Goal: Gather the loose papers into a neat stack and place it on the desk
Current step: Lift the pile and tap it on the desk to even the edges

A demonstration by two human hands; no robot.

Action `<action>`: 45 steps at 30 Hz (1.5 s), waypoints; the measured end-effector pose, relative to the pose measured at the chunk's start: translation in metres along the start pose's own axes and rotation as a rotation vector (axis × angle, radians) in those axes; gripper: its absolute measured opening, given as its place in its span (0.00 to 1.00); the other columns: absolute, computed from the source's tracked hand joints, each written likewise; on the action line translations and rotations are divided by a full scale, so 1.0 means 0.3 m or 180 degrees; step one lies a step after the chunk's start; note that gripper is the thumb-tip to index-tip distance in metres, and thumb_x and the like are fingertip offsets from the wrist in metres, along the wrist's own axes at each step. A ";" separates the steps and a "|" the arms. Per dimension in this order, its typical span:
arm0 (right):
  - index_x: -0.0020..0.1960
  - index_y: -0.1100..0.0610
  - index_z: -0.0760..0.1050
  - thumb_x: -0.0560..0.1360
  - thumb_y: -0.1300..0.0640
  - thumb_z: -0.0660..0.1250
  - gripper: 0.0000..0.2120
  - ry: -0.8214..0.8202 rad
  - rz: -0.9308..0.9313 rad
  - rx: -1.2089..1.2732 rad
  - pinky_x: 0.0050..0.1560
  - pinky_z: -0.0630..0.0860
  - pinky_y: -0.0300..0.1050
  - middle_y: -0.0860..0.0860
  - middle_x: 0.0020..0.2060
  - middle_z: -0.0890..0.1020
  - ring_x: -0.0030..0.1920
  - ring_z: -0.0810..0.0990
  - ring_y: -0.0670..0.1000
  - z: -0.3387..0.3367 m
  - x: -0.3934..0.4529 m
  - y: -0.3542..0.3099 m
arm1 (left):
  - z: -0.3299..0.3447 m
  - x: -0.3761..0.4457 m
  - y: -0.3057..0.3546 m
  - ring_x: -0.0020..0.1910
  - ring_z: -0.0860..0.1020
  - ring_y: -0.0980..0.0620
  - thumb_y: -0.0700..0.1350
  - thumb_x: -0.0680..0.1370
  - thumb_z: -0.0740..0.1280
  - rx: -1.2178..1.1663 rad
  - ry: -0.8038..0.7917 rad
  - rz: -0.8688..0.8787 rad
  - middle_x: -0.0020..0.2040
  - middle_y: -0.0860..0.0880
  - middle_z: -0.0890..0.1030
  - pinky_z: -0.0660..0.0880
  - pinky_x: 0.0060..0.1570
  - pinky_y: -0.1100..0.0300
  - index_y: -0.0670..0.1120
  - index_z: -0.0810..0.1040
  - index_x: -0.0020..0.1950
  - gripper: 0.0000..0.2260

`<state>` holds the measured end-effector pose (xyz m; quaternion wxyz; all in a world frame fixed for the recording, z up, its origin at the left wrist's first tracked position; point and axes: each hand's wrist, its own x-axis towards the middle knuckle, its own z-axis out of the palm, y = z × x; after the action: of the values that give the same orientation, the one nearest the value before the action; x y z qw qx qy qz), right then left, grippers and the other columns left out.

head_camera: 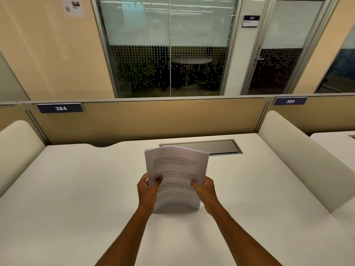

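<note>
A stack of white printed papers (175, 166) stands upright on its lower edge on the white desk (76, 189), bowed toward me in the middle. My left hand (148, 191) grips the stack's left side, thumb on the front sheet. My right hand (204, 190) grips the right side the same way. The fingers behind the sheets are hidden. No loose sheets lie elsewhere on the desk.
A grey cable-tray lid (203, 146) is set into the desk just behind the papers. A tan partition (153, 120) with labels 384 and 385 closes the back. White rounded dividers (299, 150) stand on the right and on the far left (17, 146).
</note>
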<state>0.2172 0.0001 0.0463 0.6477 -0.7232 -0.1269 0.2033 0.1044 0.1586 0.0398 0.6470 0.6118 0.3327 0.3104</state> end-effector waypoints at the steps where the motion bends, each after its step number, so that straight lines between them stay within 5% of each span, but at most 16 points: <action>1: 0.53 0.45 0.76 0.75 0.58 0.70 0.11 -0.0011 -0.0005 -0.0004 0.40 0.81 0.40 0.49 0.49 0.83 0.48 0.83 0.50 0.000 0.002 0.003 | 0.000 0.002 -0.002 0.45 0.83 0.44 0.44 0.77 0.70 0.0048 -0.0021 0.0005 0.49 0.48 0.84 0.81 0.34 0.60 0.47 0.79 0.57 0.09; 7: 0.60 0.56 0.77 0.75 0.56 0.71 0.15 0.0067 -0.0108 -0.0168 0.48 0.84 0.50 0.53 0.52 0.84 0.49 0.83 0.55 0.009 0.014 0.002 | -0.001 0.012 -0.008 0.45 0.83 0.42 0.43 0.78 0.68 0.0247 -0.0009 0.0026 0.50 0.42 0.84 0.83 0.38 0.55 0.43 0.79 0.59 0.10; 11: 0.54 0.50 0.78 0.75 0.56 0.71 0.08 0.0131 -0.0224 -0.0245 0.44 0.83 0.47 0.52 0.49 0.84 0.45 0.84 0.53 -0.001 0.037 -0.036 | 0.007 0.023 0.034 0.43 0.84 0.45 0.42 0.79 0.67 0.0309 -0.0051 0.0229 0.50 0.44 0.84 0.81 0.34 0.62 0.44 0.79 0.59 0.10; 14: 0.50 0.45 0.77 0.75 0.56 0.70 0.07 0.0147 -0.0326 -0.0269 0.43 0.84 0.48 0.51 0.47 0.84 0.43 0.85 0.54 -0.006 0.054 -0.080 | 0.017 0.038 0.073 0.44 0.84 0.44 0.42 0.79 0.66 0.0310 -0.0110 0.0343 0.49 0.44 0.84 0.82 0.37 0.58 0.45 0.78 0.58 0.08; 19: 0.52 0.45 0.76 0.75 0.56 0.70 0.08 0.0162 -0.0339 -0.0193 0.45 0.84 0.50 0.50 0.47 0.84 0.44 0.84 0.54 -0.004 0.045 -0.073 | 0.014 0.024 0.075 0.44 0.84 0.46 0.41 0.79 0.66 0.0254 -0.0161 0.0404 0.48 0.46 0.84 0.82 0.34 0.61 0.47 0.78 0.58 0.08; 27: 0.62 0.52 0.75 0.75 0.56 0.71 0.16 0.0283 -0.0052 -0.0078 0.52 0.83 0.53 0.50 0.52 0.82 0.52 0.82 0.54 0.000 -0.016 0.073 | -0.002 -0.047 -0.069 0.51 0.83 0.43 0.41 0.79 0.66 0.0254 -0.0181 0.0029 0.53 0.44 0.83 0.84 0.46 0.49 0.45 0.77 0.61 0.11; 33: 0.63 0.52 0.74 0.75 0.56 0.71 0.18 0.0285 -0.0110 -0.0114 0.53 0.82 0.54 0.51 0.53 0.82 0.52 0.82 0.53 0.002 -0.007 0.058 | -0.003 -0.037 -0.044 0.50 0.82 0.44 0.40 0.80 0.65 0.0376 -0.0225 0.0106 0.53 0.44 0.82 0.82 0.39 0.62 0.45 0.76 0.61 0.10; 41: 0.57 0.47 0.74 0.75 0.57 0.70 0.13 0.0257 -0.0269 -0.0075 0.40 0.80 0.35 0.45 0.47 0.82 0.48 0.82 0.49 0.003 0.000 0.023 | -0.006 -0.023 -0.043 0.50 0.82 0.45 0.42 0.79 0.66 0.0344 -0.0156 0.0048 0.53 0.45 0.83 0.83 0.42 0.57 0.45 0.77 0.62 0.11; 45: 0.61 0.51 0.74 0.75 0.58 0.70 0.15 0.0253 -0.0168 -0.0103 0.44 0.80 0.39 0.48 0.50 0.82 0.51 0.81 0.51 0.001 -0.027 0.084 | -0.013 -0.047 -0.093 0.53 0.82 0.42 0.41 0.79 0.66 0.0412 -0.0216 -0.0123 0.54 0.43 0.82 0.83 0.49 0.48 0.44 0.76 0.63 0.12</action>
<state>0.2079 -0.0064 0.0223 0.6456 -0.7375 -0.1234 0.1552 0.0930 0.1479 0.0126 0.6229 0.6560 0.3416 0.2547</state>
